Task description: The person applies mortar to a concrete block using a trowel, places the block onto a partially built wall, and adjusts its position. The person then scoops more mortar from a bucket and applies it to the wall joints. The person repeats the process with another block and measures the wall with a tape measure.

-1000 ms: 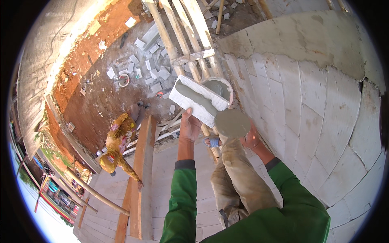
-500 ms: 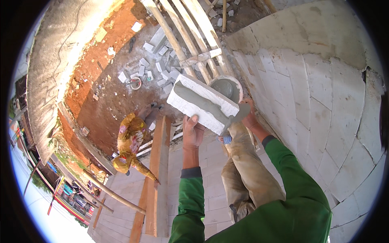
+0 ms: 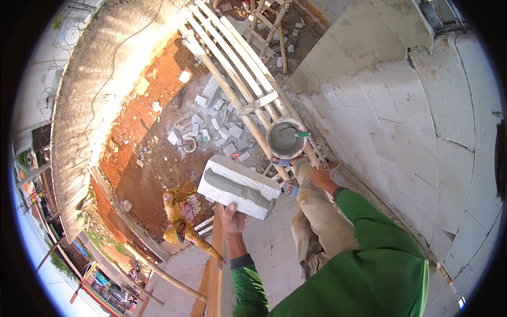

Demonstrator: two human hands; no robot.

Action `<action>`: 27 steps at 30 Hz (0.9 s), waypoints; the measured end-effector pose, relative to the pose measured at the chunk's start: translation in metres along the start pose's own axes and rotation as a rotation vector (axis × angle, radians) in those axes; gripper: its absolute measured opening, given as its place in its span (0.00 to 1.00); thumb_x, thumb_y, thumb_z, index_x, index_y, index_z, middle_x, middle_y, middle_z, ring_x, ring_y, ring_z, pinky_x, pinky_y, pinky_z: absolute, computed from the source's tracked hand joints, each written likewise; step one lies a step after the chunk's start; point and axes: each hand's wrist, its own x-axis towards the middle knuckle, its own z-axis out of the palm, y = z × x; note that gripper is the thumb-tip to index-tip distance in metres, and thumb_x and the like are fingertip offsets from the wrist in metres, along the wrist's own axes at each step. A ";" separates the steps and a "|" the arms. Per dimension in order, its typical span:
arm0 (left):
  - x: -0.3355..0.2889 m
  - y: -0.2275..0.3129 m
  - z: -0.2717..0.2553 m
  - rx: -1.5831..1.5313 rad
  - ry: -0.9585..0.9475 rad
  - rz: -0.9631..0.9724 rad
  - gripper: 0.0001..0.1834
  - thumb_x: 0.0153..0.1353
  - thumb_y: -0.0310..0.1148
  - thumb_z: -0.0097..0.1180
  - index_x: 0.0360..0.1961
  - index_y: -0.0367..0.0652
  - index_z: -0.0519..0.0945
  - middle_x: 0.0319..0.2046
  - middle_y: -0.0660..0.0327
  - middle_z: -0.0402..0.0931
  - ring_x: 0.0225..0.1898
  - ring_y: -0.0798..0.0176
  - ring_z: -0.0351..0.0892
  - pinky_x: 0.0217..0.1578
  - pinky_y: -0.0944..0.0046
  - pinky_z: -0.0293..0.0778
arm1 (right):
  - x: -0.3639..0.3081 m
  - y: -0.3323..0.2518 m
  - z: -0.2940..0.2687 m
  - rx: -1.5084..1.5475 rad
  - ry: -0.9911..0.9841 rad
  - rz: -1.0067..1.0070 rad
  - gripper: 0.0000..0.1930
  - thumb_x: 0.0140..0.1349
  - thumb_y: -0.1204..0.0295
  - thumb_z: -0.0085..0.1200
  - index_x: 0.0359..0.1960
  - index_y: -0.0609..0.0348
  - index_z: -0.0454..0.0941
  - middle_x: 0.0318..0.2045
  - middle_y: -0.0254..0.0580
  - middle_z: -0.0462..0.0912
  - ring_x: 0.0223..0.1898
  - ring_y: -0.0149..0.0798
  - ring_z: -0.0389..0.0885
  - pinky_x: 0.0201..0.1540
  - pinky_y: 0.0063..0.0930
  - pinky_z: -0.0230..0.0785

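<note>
My left hand is closed on the near edge of a white lightweight block, tilted in the air. A thick strip of grey mortar runs along the block's upper face and hangs over its right end. My right hand holds nothing I can see, its fingers loosely bent beside my knee and the bamboo poles. Ahead of it stands a round bucket of wet grey mortar. A trowel's green handle sticks out over the bucket's right rim; its blade is not clearly visible.
Bamboo poles form a narrow scaffold platform under my sandaled feet. A block wall rises close on the right. Below left, a co-worker in yellow reaches toward a wooden plank. Broken blocks litter the ground.
My right hand has let go of the trowel, which now sits in the bucket, and has drawn back. The block has moved lower and left in my left hand. The view has shifted.
</note>
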 end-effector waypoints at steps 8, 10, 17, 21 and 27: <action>-0.108 0.038 0.053 0.052 -0.197 0.025 0.39 0.53 0.34 0.66 0.66 0.31 0.68 0.58 0.50 0.76 0.58 0.49 0.80 0.61 0.49 0.75 | -0.231 0.046 -0.028 0.684 -0.390 -0.087 0.45 0.71 0.32 0.33 0.68 0.62 0.73 0.62 0.60 0.77 0.61 0.54 0.79 0.62 0.47 0.72; -0.124 0.048 0.066 0.114 -0.245 0.026 0.39 0.53 0.36 0.67 0.65 0.31 0.68 0.57 0.50 0.77 0.56 0.50 0.80 0.59 0.50 0.76 | -0.245 0.056 -0.047 0.450 -0.247 -0.178 0.41 0.72 0.34 0.40 0.66 0.61 0.75 0.59 0.55 0.80 0.58 0.49 0.81 0.56 0.44 0.76; -0.127 0.069 0.140 0.318 -0.517 -0.110 0.45 0.51 0.46 0.68 0.66 0.31 0.68 0.56 0.50 0.78 0.54 0.50 0.81 0.55 0.51 0.79 | -0.322 0.048 -0.222 1.481 0.144 -0.527 0.23 0.72 0.63 0.60 0.64 0.57 0.76 0.44 0.39 0.85 0.44 0.33 0.84 0.46 0.30 0.78; -0.098 0.072 0.173 0.416 -0.666 -0.290 0.43 0.50 0.45 0.68 0.64 0.30 0.70 0.55 0.51 0.79 0.54 0.52 0.82 0.57 0.54 0.77 | -0.404 0.043 -0.341 1.286 0.111 -0.790 0.38 0.64 0.68 0.67 0.75 0.50 0.63 0.67 0.43 0.73 0.63 0.38 0.74 0.62 0.36 0.72; -0.068 0.066 0.250 0.760 -0.945 -0.567 0.50 0.46 0.47 0.66 0.70 0.32 0.68 0.60 0.51 0.77 0.57 0.55 0.80 0.58 0.56 0.75 | -0.454 0.080 -0.382 0.967 0.154 -1.050 0.61 0.47 0.63 0.80 0.80 0.46 0.49 0.76 0.42 0.59 0.75 0.47 0.59 0.72 0.48 0.63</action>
